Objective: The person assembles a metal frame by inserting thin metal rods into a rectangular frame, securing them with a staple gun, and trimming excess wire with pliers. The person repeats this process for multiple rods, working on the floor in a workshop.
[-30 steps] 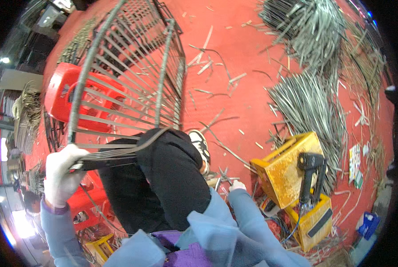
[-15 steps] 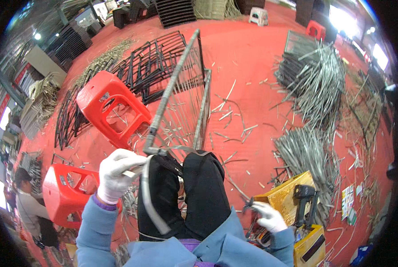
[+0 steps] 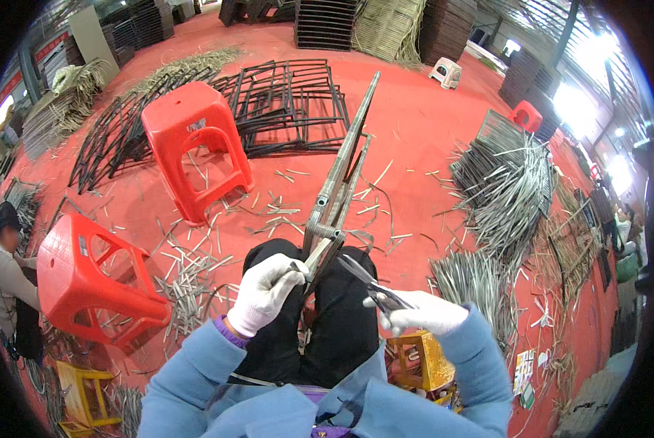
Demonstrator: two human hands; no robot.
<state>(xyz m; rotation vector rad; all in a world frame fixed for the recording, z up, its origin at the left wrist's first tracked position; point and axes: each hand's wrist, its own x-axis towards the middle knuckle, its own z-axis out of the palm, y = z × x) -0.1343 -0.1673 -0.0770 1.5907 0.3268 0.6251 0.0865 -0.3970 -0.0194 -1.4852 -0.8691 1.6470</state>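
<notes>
A narrow frame (image 3: pixel 341 175) wrapped with grey woven strip stands tilted between my knees, seen nearly edge-on. My left hand (image 3: pixel 267 292), in a white glove, is closed in a pinch on a flat pale strip (image 3: pixel 316 255) beside the frame's near corner. In my white-gloved right hand (image 3: pixel 423 312) is a pair of dark scissors (image 3: pixel 367 276). Their blades point up and left toward that corner, apart from the strip. The fingers partly hide the scissors' handles.
Red plastic stools (image 3: pixel 188 117) stand on the left, with bare black frames (image 3: pixel 290 109) behind. Bundles of grey strips (image 3: pixel 506 197) lie on the right. A yellow stool (image 3: pixel 423 361) is by my right forearm. Another person (image 3: pixel 9 281) sits at far left. Cut scraps litter the red floor.
My right hand has come up from beside the yellow stool toward the frame with the scissors. My left hand has moved right along the frame's near end. The frame has turned more edge-on.
</notes>
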